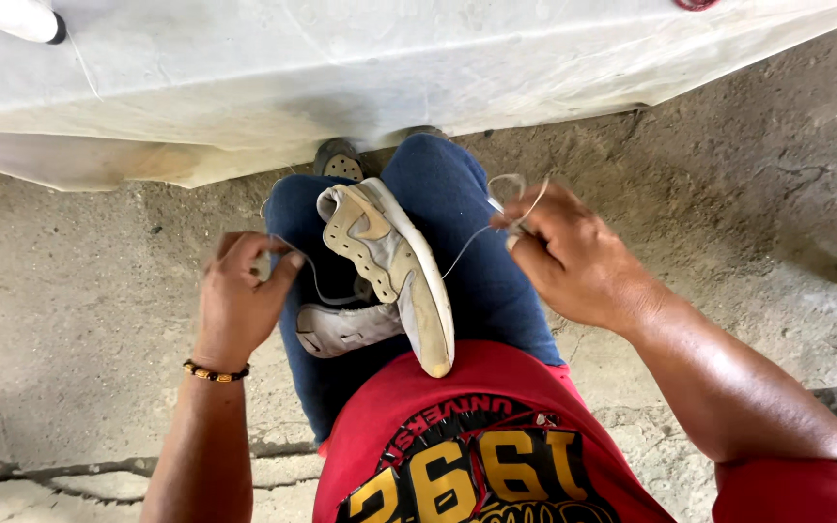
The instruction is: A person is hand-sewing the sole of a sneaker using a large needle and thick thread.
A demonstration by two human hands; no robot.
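A worn white and tan sneaker point(387, 261) lies on its side between my knees, sole edge turned right, toe toward my red shirt. My legs are in blue jeans point(457, 223). A thin pale thread point(467, 247) runs from the shoe out to both sides. My right hand point(573, 257) pinches the thread's looped end up and to the right of the shoe. My left hand point(239, 300), with a beaded bracelet on its wrist, holds the other end of the thread just left of the shoe.
A table covered in a white cloth point(389, 68) spans the top of the view, close above my knees. Rough cracked concrete floor point(79, 320) lies on both sides. A second shoe's sole point(339, 160) peeks out under the cloth edge.
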